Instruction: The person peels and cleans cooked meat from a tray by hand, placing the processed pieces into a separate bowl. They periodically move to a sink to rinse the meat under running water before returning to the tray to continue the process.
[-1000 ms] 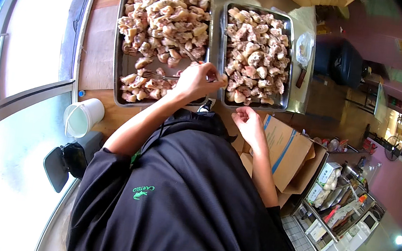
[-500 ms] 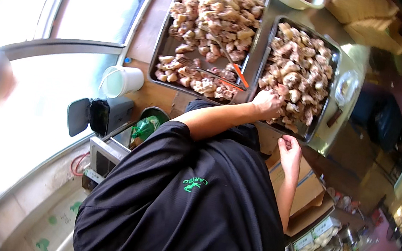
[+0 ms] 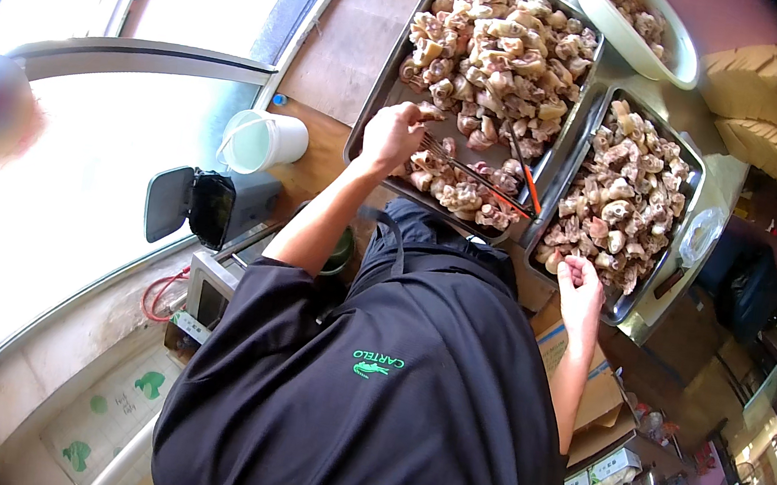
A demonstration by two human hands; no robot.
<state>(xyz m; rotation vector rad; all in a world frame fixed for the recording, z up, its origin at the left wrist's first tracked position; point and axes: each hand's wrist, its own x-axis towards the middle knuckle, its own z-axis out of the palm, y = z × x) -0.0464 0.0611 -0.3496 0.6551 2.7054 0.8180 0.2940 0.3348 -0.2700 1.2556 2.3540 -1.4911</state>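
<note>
Near the front-left corner of the left tray point(image 3: 399, 62), the left hand point(image 3: 392, 138) is apparently pinching a meat piece point(image 3: 433, 112). Right of that tray, the right hand point(image 3: 581, 290) is hanging with narrowly bunched fingers; whether it is holding anything, I cannot tell. Tongs point(image 3: 532, 190) are lying across the tray, so a brushing wrist could be knocking them askew.

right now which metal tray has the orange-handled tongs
The left metal tray, by the left hand: the tongs lie at its near right corner; the right tray has none.
</note>
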